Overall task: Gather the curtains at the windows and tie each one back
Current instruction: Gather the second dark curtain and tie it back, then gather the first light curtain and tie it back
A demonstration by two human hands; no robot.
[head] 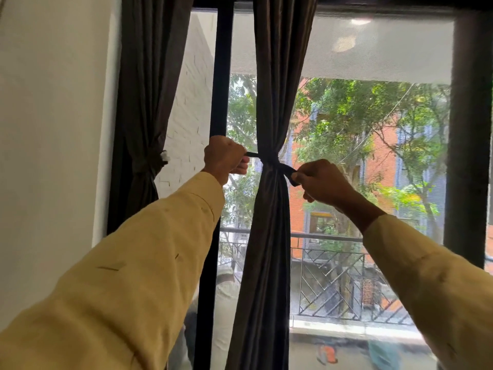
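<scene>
- L hand (225, 156) is gripping tie strap (270, 162) end, 9 o'clock of curtain (277, 89) waist.
- R hand (321, 182) is pinching other end, 4 o'clock.
- The curtain is hanging bunched, frame ctr, strap round it.

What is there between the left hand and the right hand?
Head view: the gathered middle curtain, bound by a dark tie; left hand and right hand each grip one end.

Long sleeves, both pale yellow, matte woven cloth, cut loose. Left sleeve (128, 276): cuff reaches the wrist; soft folds, a few short dark marks on the fabric. Right sleeve (432, 276): cuff stops short of the wrist, some forearm showing. Left hand (226, 157) and right hand (320, 182) bare.
</scene>
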